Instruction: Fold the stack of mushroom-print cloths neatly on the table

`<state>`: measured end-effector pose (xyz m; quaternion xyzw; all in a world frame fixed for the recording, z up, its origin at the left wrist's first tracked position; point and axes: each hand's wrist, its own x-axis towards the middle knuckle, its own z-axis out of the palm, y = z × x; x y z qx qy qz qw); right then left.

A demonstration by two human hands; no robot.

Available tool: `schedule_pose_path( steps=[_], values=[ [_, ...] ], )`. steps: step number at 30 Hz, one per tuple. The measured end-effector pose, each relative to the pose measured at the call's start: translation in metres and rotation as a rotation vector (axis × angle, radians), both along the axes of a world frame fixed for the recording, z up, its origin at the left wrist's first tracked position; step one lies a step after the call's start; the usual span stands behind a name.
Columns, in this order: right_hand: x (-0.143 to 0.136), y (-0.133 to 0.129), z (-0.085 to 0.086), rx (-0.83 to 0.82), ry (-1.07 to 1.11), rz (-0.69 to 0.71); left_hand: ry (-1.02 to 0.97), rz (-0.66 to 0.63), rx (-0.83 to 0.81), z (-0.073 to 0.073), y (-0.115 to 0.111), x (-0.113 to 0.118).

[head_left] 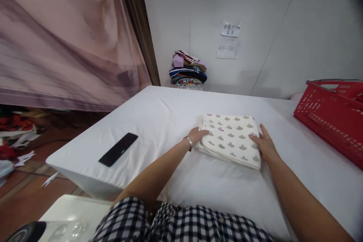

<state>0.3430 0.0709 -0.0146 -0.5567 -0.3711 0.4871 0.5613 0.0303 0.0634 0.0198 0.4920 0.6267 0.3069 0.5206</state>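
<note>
A folded white cloth (pixel 231 138) printed with grey mushroom-like shapes and a few red and green ones is in front of me, over the white-covered table. My left hand (pixel 197 136) grips its left edge, thumb on top and fingers hidden beneath. At the right edge, my right hand (pixel 265 143) holds the cloth with its thumb over the top; the index finger stretches out past the edge and the other fingers are partly hidden. Several layers show along the cloth's near left corner.
A black phone-like slab (pixel 118 149) lies on the table (pixel 153 117) to the left. A red perforated basket (pixel 331 117) stands at the right. Behind the far edge, folded clothes (pixel 188 69) are stacked by the wall. A white stool-like surface (pixel 76 211) is at lower left.
</note>
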Motion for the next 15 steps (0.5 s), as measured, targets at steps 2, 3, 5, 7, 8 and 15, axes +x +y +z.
schedule_pose_path(
  steps=[2,3,5,7,8,15],
  values=[
    [-0.001,0.006,-0.004,-0.046,-0.043,0.026,0.103,-0.023,0.002,-0.001,-0.010,-0.005],
    [-0.001,0.008,-0.006,-0.067,-0.068,0.033,0.135,-0.039,-0.024,-0.002,-0.014,-0.007],
    [0.001,0.012,-0.009,-0.092,-0.114,0.033,0.162,-0.049,-0.076,-0.003,-0.018,-0.009],
    [0.003,0.014,-0.011,-0.099,-0.139,0.028,0.171,-0.032,-0.093,-0.005,-0.019,-0.010],
    [0.003,0.014,-0.012,-0.102,-0.147,0.028,0.166,-0.026,-0.093,-0.005,-0.019,-0.010],
    [0.002,0.024,0.007,-0.031,-0.188,0.054,0.088,0.073,0.023,-0.013,-0.020,0.001]
  ],
)
